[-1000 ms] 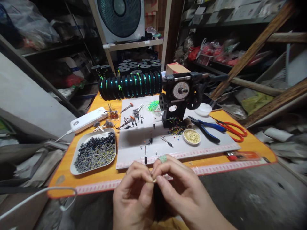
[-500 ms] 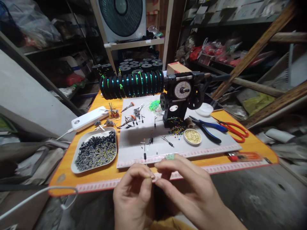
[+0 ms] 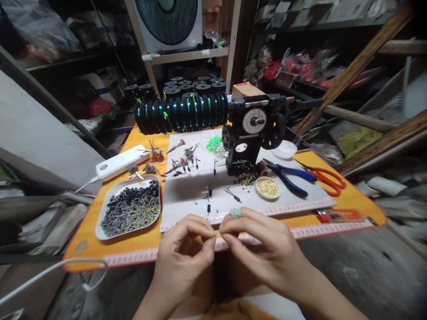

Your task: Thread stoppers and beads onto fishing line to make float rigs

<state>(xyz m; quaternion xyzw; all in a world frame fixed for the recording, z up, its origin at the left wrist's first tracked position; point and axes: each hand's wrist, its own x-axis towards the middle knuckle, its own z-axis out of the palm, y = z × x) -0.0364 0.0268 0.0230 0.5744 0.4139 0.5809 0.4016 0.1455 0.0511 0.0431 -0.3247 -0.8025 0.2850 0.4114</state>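
Table [image 3: 87,229] first: your hands are right at its near edge, upper limbs over your lap. Anything that slips goes down there or to the floor and is hard to find.

Winding machine [image 3: 240,116] is on the white board [image 3: 183,209], its loaded roll [image 3: 182,113] sticking out to your left. Lift a wrist fast under it and you could knock the roll or jog the board.

Tray [image 3: 112,190] of small dark pieces is near your left forearm's side of the table. An elbow catch tips it. Same side, the white cable [image 3: 60,265] loops by the corner: snag risk.

Pliers [image 3: 289,183] lie on the board, handles toward the dish [image 3: 267,198] of gold bits. A careless reach for them could sweep the dish and mix gold into the loose coloured beads [image 3: 245,178].

Left hand [image 3: 185,246]: thumb and index fingers together. Right hand [image 3: 267,240]: thumb and index nearly meeting; can't tell if they're on anything. Green wrap [image 3: 235,213] on one right finger may dull feel.

The piece being worked looks to be at the fingertips, between your hands, too small to make out. Biggest cause of loss: uneven squeeze pinging it out, or a pull while only one side has grip.
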